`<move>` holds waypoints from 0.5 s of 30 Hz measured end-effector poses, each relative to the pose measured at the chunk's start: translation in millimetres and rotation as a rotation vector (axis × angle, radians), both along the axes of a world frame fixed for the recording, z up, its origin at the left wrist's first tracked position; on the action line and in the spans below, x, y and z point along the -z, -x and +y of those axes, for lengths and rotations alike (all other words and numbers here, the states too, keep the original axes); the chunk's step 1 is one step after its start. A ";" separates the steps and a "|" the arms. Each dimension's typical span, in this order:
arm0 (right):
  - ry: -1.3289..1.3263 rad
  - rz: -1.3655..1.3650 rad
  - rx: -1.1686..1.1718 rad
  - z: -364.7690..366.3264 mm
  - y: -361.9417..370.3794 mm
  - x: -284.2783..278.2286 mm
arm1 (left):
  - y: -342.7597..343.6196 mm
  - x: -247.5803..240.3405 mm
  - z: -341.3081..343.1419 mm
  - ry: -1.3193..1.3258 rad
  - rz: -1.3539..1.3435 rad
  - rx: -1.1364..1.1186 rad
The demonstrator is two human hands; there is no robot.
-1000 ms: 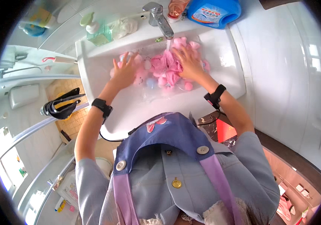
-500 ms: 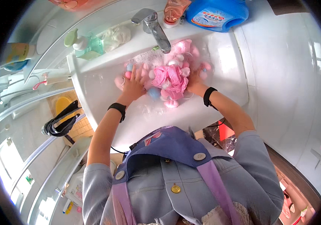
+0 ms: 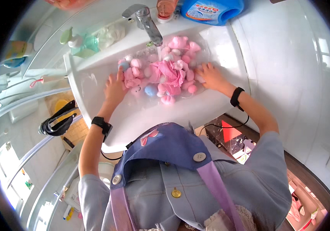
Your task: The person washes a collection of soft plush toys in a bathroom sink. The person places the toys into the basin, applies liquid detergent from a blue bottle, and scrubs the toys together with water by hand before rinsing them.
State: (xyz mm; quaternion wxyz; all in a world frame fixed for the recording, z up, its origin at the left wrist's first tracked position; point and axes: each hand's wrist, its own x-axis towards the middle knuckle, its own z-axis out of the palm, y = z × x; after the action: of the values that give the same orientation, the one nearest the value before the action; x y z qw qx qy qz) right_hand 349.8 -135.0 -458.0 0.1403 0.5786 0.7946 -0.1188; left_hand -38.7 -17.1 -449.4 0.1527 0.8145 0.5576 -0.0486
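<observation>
Fingers spread, the left hand (image 3: pixel 115 90) touches the left edge of the pink plush heap (image 3: pixel 188 75) in the white sink (image 3: pixel 134 126). The right hand (image 3: pixel 212 77), fingers also apart, meets its right edge.

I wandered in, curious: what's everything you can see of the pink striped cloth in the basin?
The pink striped cloth lies bunched and creased in the basin, looking thin and wet. Soft-looking pink pieces crowd against it, and the tap stands beyond it. Neither the left hand nor the right hand touches it. Its full shape cannot be made out.
</observation>
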 end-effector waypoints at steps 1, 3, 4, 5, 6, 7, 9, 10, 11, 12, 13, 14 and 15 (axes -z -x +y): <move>0.003 0.002 -0.004 2.0 2.5 3.2 | 6.6 5.0 0.7 0.061 0.010 0.014; -0.020 -0.031 0.004 11.8 6.7 13.6 | 5.2 12.9 -1.5 0.125 0.018 0.025; -0.017 -0.033 0.004 13.6 8.3 24.0 | -4.1 13.2 -4.1 0.055 0.073 0.010; -0.017 0.014 0.118 14.5 11.2 34.7 | -11.0 13.3 -4.1 -0.015 0.127 -0.003; -0.015 0.067 0.219 18.8 15.6 43.1 | -7.8 23.9 -2.0 -0.012 0.132 -0.016; -0.012 0.070 0.200 26.1 19.2 45.9 | -1.1 44.1 1.1 -0.058 0.261 0.036; 0.025 0.141 0.188 35.8 21.1 47.9 | 8.4 64.3 8.5 -0.101 0.387 0.086; 0.025 0.140 0.182 37.9 22.1 47.3 | 13.0 68.1 12.4 -0.107 0.379 0.103; 0.037 0.105 0.181 40.2 23.3 46.4 | 17.0 72.0 13.2 -0.113 0.371 0.119; 0.050 0.066 0.184 42.2 24.0 47.1 | 13.7 68.3 13.2 -0.111 0.368 0.117; 0.048 0.063 0.186 45.3 26.4 38.0 | 6.6 55.9 15.4 -0.002 0.361 0.052; 0.138 0.034 0.204 47.0 28.3 28.1 | 2.6 46.4 16.2 0.107 0.353 -0.014; 0.224 0.006 0.214 48.3 30.9 19.0 | 4.2 42.3 14.6 0.103 0.351 -0.021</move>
State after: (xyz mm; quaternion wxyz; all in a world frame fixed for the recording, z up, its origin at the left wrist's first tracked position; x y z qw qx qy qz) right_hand 318.9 -86.7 -477.0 0.1881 0.6403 0.7106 -0.2229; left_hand -42.9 -2.5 -491.7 0.0950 0.7787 0.5811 -0.2169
